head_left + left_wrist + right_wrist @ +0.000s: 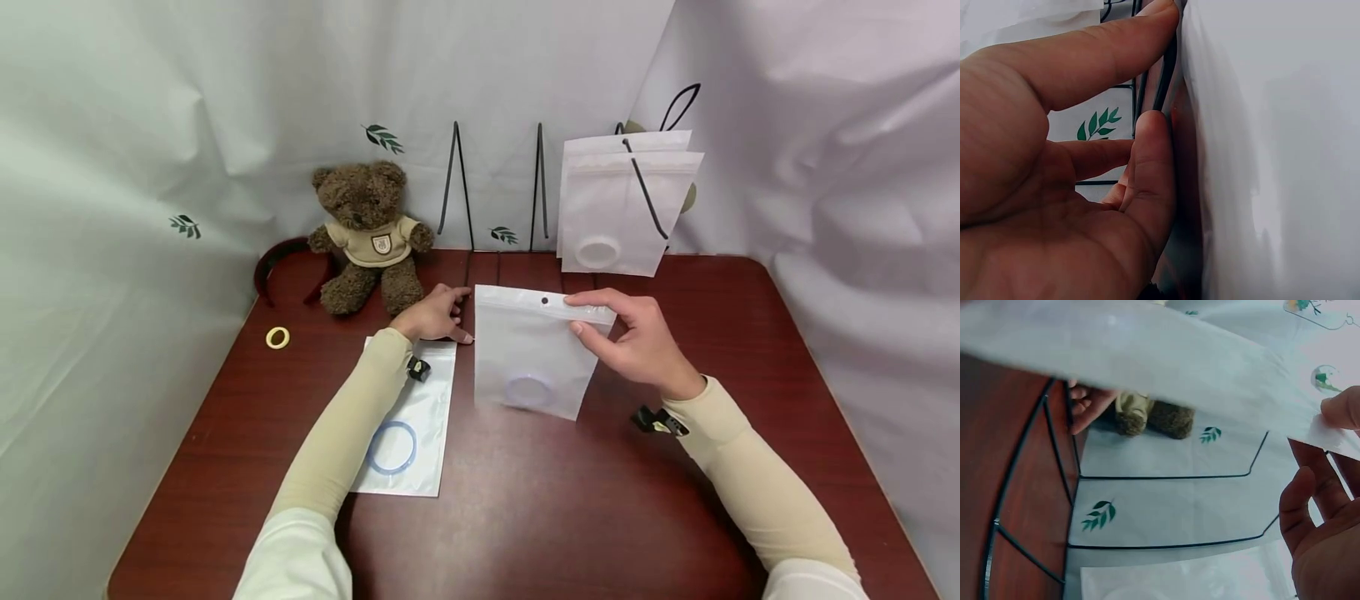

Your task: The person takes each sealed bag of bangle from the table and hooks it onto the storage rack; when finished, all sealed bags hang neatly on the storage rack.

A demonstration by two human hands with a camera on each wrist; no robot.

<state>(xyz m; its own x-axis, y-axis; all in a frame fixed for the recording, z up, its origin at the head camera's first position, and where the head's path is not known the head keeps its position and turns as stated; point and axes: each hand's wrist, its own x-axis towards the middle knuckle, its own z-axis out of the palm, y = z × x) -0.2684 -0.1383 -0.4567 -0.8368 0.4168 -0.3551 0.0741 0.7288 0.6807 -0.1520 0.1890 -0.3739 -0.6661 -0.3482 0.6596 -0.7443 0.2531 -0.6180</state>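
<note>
My right hand pinches a white zip-top pouch by its top strip, near the hang hole. A pale blue ring shows through the pouch's lower part. Upright, the pouch hangs over the table in front of the black wire display rack. My left hand grips the rack's dark wire at the left front, thumb and fingers on either side of it. Beneath that wrist lies another pouch, flat on the table, a blue ring visible inside.
Two white pouches hang from the rack's right hook. A brown teddy bear in a beige shirt sits at the back left, beside a dark red headband. A small yellow ring lies on the reddish-brown table. White cloth surrounds it.
</note>
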